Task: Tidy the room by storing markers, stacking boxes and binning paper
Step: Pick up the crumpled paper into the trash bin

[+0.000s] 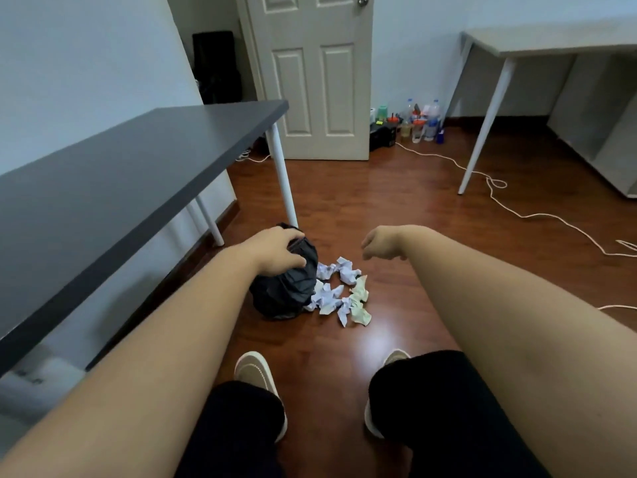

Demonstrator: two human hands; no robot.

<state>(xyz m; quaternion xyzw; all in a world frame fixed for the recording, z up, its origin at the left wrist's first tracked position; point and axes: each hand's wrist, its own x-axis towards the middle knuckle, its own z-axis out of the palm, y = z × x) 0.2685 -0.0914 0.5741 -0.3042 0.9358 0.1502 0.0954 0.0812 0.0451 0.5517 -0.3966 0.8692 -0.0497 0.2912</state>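
A small bin lined with a black bag (287, 291) stands on the wooden floor by the dark table's leg. My left hand (277, 251) grips the bag's top edge, fingers curled over it. Several crumpled paper balls (339, 293), white and pale green, lie on the floor right beside the bin. My right hand (381, 243) hovers above and to the right of the papers, fingers loosely curled down, holding nothing.
A dark grey table (113, 188) with white legs stands at left. A light table (551, 39) stands at right. A white cable (517, 212) snakes across the floor. Bottles and cups (417, 120) cluster by the closed door (317, 74). My knees and shoes are below.
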